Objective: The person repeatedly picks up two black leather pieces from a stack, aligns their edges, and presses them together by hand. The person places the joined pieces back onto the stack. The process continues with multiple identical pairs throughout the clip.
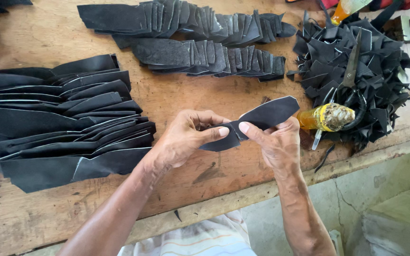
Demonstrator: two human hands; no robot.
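Note:
Both my hands hold one black, elongated leather-like piece (266,115) over the wooden table (205,99). My left hand (186,137) pinches its near end with thumb and fingers. Thumb on top near the middle, my right hand (275,142) grips it from the right side. The far pointed end of the piece sticks up to the right, free of both hands.
A fanned stack of long black pieces (62,118) lies to the left. Two rows of overlapped black pieces (200,38) lie at the back. A heap of black scraps (357,61) at right carries scissors (349,71) and an orange glue bottle (326,117). The table edge runs near me.

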